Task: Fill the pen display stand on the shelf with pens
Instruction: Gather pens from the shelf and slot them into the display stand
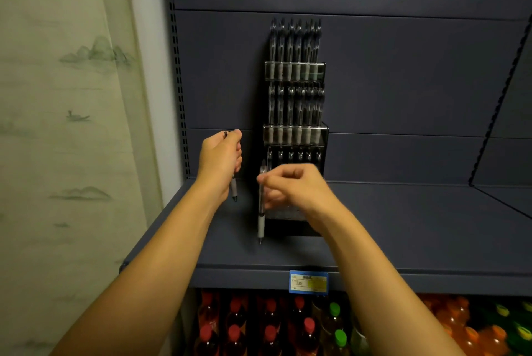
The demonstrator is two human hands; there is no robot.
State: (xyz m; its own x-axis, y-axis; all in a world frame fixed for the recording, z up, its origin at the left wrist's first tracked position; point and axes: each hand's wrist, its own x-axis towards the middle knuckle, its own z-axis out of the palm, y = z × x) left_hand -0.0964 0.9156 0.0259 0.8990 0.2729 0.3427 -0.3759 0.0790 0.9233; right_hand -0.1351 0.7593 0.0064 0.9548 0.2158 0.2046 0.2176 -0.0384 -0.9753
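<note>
Left hand (220, 158) is gripping one pen (233, 187) in a curled fist, the pen standing near-vertical with its tip pointing down and its clicker end showing above the thumb; this grip is sitting well left of the stand and just above the shelf (403, 226). Right hand (296, 188) is pinching a second pen (261, 211) between thumb and fingertips, fingers clamped on the upper barrel, long axis also vertical, tip down and hanging just above the shelf surface. That second pen is lying just beside the left edge of the pen display stand (295, 131), in front of its bottom tier. The right hand is the nearer of the two to the stand; judged, the coming move is calling for a lift and a short shift rightward into an open slot of the bottom tier, pen staying upright. Count: two loose pens in hand, one per hand; one stand with three tiers. Top and middle tiers are looking full, roughly six or seven pens each, exact number unclear. Bottom tier is showing about six pen tops, partly hidden by the right hand.
</note>
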